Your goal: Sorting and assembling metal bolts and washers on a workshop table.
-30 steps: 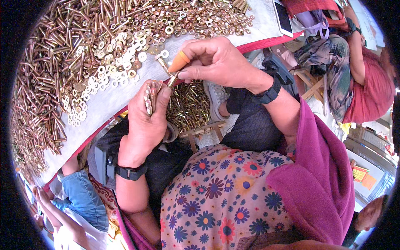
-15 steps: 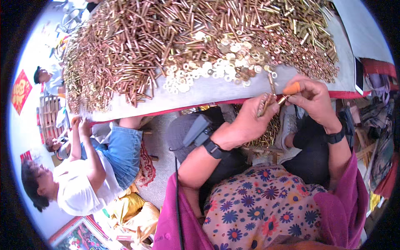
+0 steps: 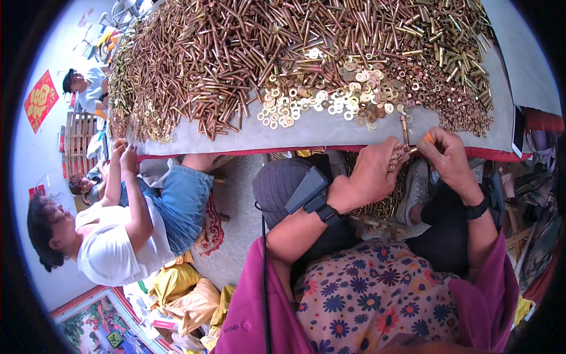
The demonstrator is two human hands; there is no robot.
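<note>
My left hand [image 3: 372, 177] is closed around several brass-coloured bolts [image 3: 396, 158] at the table's near edge, their ends showing between the fingers. Beside it, my right hand [image 3: 453, 165] pinches with thumb and forefinger at the end of a bolt [image 3: 413, 150] that sticks out from the left hand. An orange finger cover [image 3: 428, 138] shows on the right hand; its fingertips partly hide what they grip. Just beyond the hands, a single bolt [image 3: 404, 127] points toward them from the washers [image 3: 354, 97]. Loose nuts [image 3: 451, 109] lie to the right of these.
A large heap of bolts [image 3: 224, 59] covers the far part of the grey-topped table [image 3: 188, 131]. A phone [image 3: 518, 133] lies at its right edge. More metal pieces [image 3: 383, 207] sit below the table, between my legs. At left, another person [image 3: 118, 236] works at the same edge.
My hands have come closer together, and my left fingers have turned and closed further over the bolts. The orange finger cover is now mostly turned away. The whole view has shifted slightly.
</note>
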